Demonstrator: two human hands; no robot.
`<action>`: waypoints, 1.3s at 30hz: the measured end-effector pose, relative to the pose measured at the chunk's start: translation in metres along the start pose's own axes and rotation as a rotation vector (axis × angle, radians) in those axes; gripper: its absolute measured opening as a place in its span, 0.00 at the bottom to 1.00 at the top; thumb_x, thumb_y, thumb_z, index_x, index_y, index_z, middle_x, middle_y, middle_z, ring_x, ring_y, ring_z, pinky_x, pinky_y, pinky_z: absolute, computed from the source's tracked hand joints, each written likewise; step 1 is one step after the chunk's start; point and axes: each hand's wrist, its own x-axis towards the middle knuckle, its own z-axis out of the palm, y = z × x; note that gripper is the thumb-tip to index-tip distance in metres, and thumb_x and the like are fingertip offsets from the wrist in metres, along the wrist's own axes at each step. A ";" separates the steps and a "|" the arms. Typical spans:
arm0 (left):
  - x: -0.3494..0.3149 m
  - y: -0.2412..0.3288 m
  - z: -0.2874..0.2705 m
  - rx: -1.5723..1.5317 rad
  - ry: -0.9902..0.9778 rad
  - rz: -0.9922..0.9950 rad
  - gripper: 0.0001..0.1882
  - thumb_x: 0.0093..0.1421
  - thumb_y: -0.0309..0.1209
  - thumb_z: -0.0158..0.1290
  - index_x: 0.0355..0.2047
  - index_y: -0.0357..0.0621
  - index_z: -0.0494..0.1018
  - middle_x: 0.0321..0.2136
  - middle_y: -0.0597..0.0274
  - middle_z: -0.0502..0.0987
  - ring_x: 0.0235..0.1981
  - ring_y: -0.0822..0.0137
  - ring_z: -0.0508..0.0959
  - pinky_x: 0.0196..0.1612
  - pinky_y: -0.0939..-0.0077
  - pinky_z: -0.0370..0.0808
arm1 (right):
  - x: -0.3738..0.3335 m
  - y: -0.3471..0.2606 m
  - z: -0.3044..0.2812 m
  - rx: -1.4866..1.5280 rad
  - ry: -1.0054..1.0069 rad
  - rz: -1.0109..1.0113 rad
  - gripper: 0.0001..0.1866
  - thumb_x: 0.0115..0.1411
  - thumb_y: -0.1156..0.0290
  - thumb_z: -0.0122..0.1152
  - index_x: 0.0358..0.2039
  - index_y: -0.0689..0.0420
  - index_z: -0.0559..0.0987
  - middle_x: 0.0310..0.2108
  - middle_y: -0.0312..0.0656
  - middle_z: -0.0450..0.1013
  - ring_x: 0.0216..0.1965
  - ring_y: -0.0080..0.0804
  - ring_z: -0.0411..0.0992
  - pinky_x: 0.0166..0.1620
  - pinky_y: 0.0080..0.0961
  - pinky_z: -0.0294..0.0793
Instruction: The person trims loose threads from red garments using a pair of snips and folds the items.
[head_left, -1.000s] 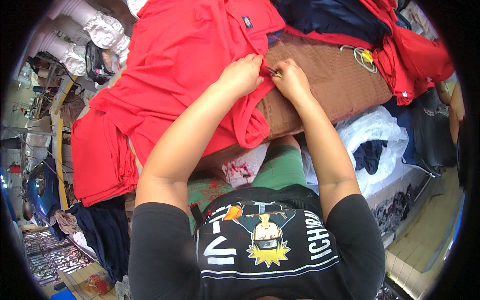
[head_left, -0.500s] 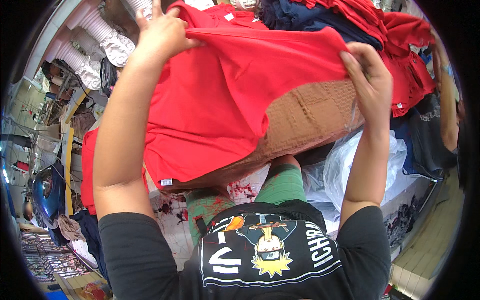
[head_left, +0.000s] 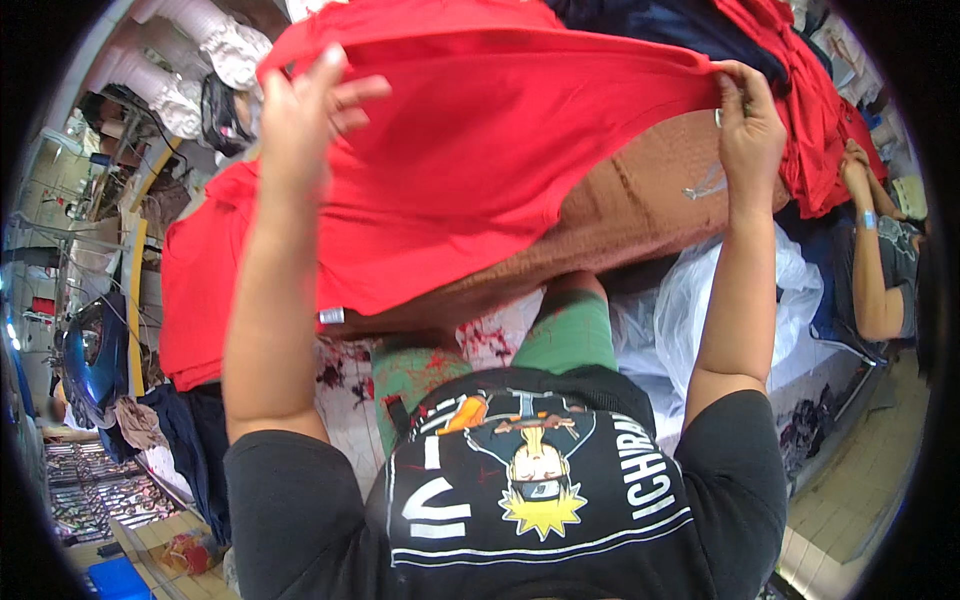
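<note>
A red garment (head_left: 450, 170) with a small white tag (head_left: 331, 316) at its near edge is spread over a brown cloth-covered surface (head_left: 640, 200). My right hand (head_left: 752, 125) pinches its far right corner between thumb and fingers, pulling the edge taut and raised. At the garment's upper left, my left hand (head_left: 305, 115) has its fingers spread and slightly blurred, over the red cloth without gripping it. More red cloth (head_left: 200, 290) drapes over the left end of the surface.
Red clothes (head_left: 815, 150) and navy cloth (head_left: 690, 35) are heaped at the far right. Another person's arm (head_left: 872, 250) is beyond them. A clear plastic bag (head_left: 690, 300) lies below the surface's right side. White ornate columns (head_left: 225, 45) stand far left; thread scraps litter the floor.
My left hand has let go of the cloth, spread its fingers and dropped slightly. My right hand has moved a little to the right with the corner, and the garment lies flatter.
</note>
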 end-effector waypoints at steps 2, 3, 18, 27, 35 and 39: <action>-0.079 -0.028 0.003 -0.064 -0.050 -0.161 0.16 0.63 0.37 0.51 0.41 0.42 0.59 0.40 0.59 0.77 0.30 0.70 0.81 0.23 0.85 0.70 | -0.031 0.006 -0.010 0.064 -0.019 0.052 0.07 0.61 0.71 0.60 0.38 0.58 0.78 0.27 0.33 0.75 0.32 0.14 0.70 0.38 0.14 0.70; -0.113 -0.042 -0.001 -0.026 -0.150 -0.275 0.17 0.63 0.38 0.51 0.43 0.40 0.61 0.39 0.60 0.77 0.27 0.73 0.79 0.22 0.86 0.69 | -0.046 0.019 -0.027 -0.048 -0.122 0.125 0.08 0.60 0.69 0.61 0.37 0.58 0.79 0.28 0.32 0.75 0.32 0.15 0.70 0.38 0.15 0.70; -0.100 -0.094 -0.039 1.088 -0.240 0.001 0.23 0.58 0.37 0.58 0.51 0.35 0.71 0.43 0.55 0.78 0.41 0.71 0.77 0.46 0.78 0.72 | -0.115 -0.015 0.038 -0.245 -0.599 0.031 0.12 0.52 0.68 0.66 0.37 0.56 0.81 0.34 0.41 0.77 0.36 0.37 0.76 0.41 0.29 0.73; -0.120 -0.080 -0.006 -0.083 -0.286 -0.165 0.09 0.65 0.26 0.48 0.44 0.37 0.72 0.40 0.64 0.77 0.39 0.78 0.75 0.45 0.83 0.71 | -0.080 0.024 0.009 -0.002 -0.075 0.159 0.07 0.60 0.74 0.60 0.39 0.59 0.80 0.34 0.36 0.77 0.37 0.22 0.73 0.40 0.18 0.71; -0.139 -0.119 0.003 0.536 -0.325 -0.272 0.17 0.58 0.32 0.58 0.46 0.38 0.73 0.36 0.58 0.78 0.30 0.76 0.74 0.34 0.81 0.72 | -0.123 0.047 0.020 -0.480 -0.334 0.005 0.10 0.58 0.67 0.61 0.40 0.55 0.81 0.38 0.42 0.77 0.39 0.37 0.75 0.45 0.28 0.72; -0.129 -0.086 0.003 0.619 -0.270 0.096 0.11 0.58 0.26 0.56 0.43 0.42 0.77 0.43 0.62 0.77 0.38 0.75 0.76 0.41 0.82 0.73 | -0.141 -0.021 0.026 0.054 -0.446 0.318 0.06 0.54 0.74 0.63 0.35 0.56 0.82 0.31 0.40 0.79 0.33 0.27 0.76 0.38 0.23 0.73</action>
